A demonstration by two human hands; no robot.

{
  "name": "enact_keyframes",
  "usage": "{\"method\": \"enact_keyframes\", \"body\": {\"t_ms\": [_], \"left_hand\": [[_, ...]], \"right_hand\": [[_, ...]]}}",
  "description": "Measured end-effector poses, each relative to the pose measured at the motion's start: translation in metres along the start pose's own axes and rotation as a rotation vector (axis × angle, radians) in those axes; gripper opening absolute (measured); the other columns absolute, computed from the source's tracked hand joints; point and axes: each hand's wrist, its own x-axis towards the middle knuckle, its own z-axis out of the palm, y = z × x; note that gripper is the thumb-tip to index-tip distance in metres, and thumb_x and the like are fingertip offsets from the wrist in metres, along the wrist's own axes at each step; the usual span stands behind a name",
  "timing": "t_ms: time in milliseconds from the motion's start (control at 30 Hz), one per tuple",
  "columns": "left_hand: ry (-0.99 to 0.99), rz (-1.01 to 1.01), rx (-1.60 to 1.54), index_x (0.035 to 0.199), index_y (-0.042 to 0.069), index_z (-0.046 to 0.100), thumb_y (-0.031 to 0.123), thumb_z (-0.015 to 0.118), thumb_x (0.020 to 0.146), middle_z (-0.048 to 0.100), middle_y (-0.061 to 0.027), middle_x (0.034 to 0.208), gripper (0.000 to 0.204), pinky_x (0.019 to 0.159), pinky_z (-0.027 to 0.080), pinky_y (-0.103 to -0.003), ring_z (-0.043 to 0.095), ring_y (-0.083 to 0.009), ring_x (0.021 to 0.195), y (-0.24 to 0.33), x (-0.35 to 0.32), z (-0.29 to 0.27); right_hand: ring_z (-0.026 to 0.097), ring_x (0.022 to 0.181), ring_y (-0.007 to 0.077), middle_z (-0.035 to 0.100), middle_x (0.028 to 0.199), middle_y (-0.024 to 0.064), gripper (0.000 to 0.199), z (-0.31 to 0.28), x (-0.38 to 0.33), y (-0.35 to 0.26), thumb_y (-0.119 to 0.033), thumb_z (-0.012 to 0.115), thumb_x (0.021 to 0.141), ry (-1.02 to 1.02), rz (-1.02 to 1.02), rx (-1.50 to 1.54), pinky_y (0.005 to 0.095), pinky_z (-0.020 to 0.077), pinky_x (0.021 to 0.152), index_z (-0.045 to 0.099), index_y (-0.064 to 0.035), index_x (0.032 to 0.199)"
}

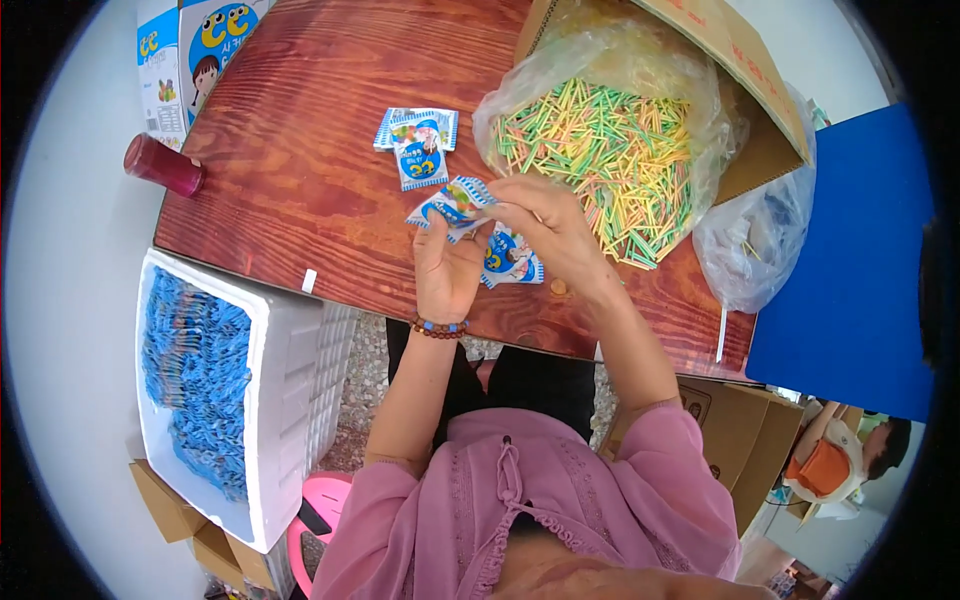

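Note:
Between my two hands, above the near part of the table, is a small blue-and-white printed packet [453, 205]. My left hand [449, 272], with a beaded bracelet at the wrist, pinches its lower left part. The fingers of my right hand [558, 228] are closed on its right end and partly cover it. Another such packet [516, 262] lies on the table just below my hands. Beyond them, two overlapping packets [420, 165] lie flat. To the right, thin pastel sticks [600, 150] in green, yellow and pink spill from a clear plastic bag [505, 100].
The bag lies in a tipped cardboard box [750, 75] on the reddish wooden table [300, 130]. A dark red cylinder [165, 165] lies at the left edge. Below left, a white foam box [262, 400] holds many blue packets. At lower right, another person [835, 460] is visible.

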Motion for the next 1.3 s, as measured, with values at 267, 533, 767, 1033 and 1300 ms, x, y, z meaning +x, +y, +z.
{"method": "enact_keyframes", "body": {"t_ms": [267,533,767,1033,1300], "left_hand": [[0.258,0.18,0.366,0.119,-0.001,0.055,0.006,0.054,0.096,0.061,-0.0114,0.118,0.024,0.087,0.051,-0.034,0.061,-0.0164,0.104,0.032,-0.001,-0.018],[0.426,0.419,0.957,0.13,0.0,0.049,0.008,0.058,0.093,0.054,-0.0105,0.126,0.038,0.09,0.047,-0.028,0.055,-0.0148,0.109,0.046,0.008,-0.025],[0.332,0.319,1.035,0.129,-0.003,0.049,0.007,0.06,0.092,0.056,-0.0088,0.121,0.039,0.087,0.047,-0.027,0.054,-0.0129,0.104,0.045,0.027,-0.038],[0.007,0.285,2.141,0.102,0.011,0.062,0.023,0.076,0.076,0.057,-0.0037,0.102,0.032,0.086,0.038,-0.042,0.051,-0.0237,0.102,0.016,-0.008,0.002],[-0.151,0.429,2.317,0.098,0.013,0.061,0.026,0.075,0.074,0.057,-0.0027,0.097,0.031,0.083,0.029,-0.04,0.049,-0.0253,0.098,0.004,0.002,-0.016]], "right_hand": [[0.06,0.061,0.0103,0.063,0.073,0.0082,0.02,0.023,0.037,0.005,-0.015,0.056,0.094,-0.137,0.242,0.043,0.027,0.0476,0.054,0.065,0.0018,0.088],[0.063,0.065,0.0307,0.065,0.074,0.0177,0.023,0.049,0.112,0.067,-0.02,0.054,0.091,-0.1,-0.013,-0.429,0.0417,0.0473,0.061,0.061,0.0014,0.086],[0.062,0.088,0.0359,0.065,0.098,0.0182,0.023,0.04,0.092,0.061,-0.019,0.059,0.087,0.163,-0.125,-0.522,0.0438,0.0482,0.076,0.065,-0.0008,0.1],[0.063,0.087,0.0281,0.064,0.095,0.0144,0.036,-0.04,-0.012,0.048,-0.021,0.068,0.081,-0.164,0.352,-0.58,0.0359,0.0491,0.075,0.061,-0.0042,0.113],[0.063,0.089,0.0277,0.066,0.097,0.0089,0.032,-0.025,-0.027,0.061,-0.023,0.067,0.079,-0.061,0.362,-0.434,0.0385,0.0485,0.075,0.063,-0.0082,0.107]]}}
